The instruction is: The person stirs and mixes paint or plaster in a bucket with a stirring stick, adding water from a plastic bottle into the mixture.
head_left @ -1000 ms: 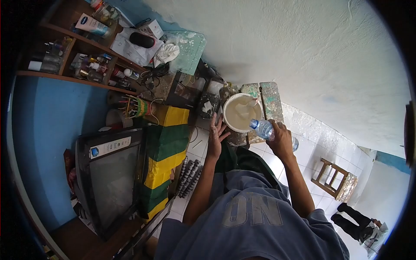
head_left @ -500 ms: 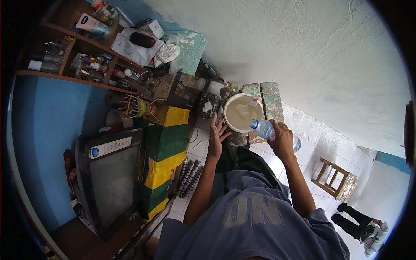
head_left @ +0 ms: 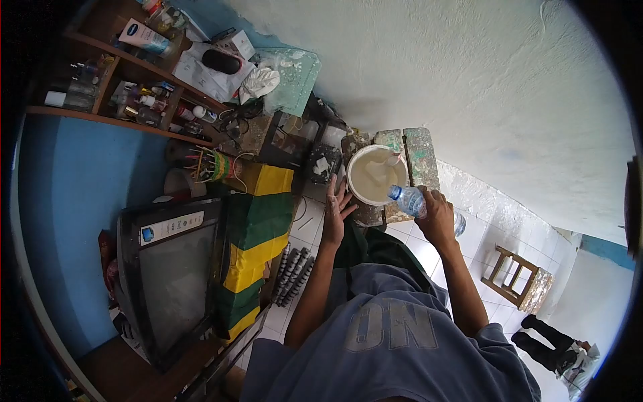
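A white round bucket (head_left: 353, 189) holding cloudy, pale liquid stands on a paint-stained wooden stool (head_left: 422, 157). Something pale pokes out of the liquid near the far right rim. My right hand (head_left: 437, 218) is wrapped round a clear plastic bottle (head_left: 410, 200), which lies tilted with its neck at the bucket's near right edge. No stream from the bottle can be made out. To the left of the bucket, my left hand (head_left: 335, 213) is raised with its fingers spread and nothing in it, the fingertips close to the rim.
On the left, an old television (head_left: 174, 281) stands beside a green and yellow cloth (head_left: 258, 231). Shelves (head_left: 107, 50) with bottles are at the upper left. A wooden stool (head_left: 517, 278) is on the tiled floor at right, near another person (head_left: 552, 345). A rough wall rises beyond the bucket.
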{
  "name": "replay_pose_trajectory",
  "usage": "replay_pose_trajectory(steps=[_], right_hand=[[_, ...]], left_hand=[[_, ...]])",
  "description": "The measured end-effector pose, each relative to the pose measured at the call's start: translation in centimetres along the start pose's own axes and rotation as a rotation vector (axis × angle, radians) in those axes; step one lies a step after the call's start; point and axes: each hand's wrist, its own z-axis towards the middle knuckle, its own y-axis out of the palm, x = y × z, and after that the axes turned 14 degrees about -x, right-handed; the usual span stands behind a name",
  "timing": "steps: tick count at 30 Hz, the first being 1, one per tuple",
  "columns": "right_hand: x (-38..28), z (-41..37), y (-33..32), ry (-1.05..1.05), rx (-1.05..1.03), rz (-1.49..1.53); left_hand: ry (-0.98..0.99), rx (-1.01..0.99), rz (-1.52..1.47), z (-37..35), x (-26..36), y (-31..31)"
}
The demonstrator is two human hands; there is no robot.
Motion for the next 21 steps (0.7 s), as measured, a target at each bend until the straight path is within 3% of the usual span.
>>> replay_pose_trajectory(steps=[21], right_hand=[[-0.04, 0.16, -0.18, 0.004, -0.017, 0.007]], left_hand=[[0.004, 0.013, -0.008, 0.0, 0.12, 0.11]])
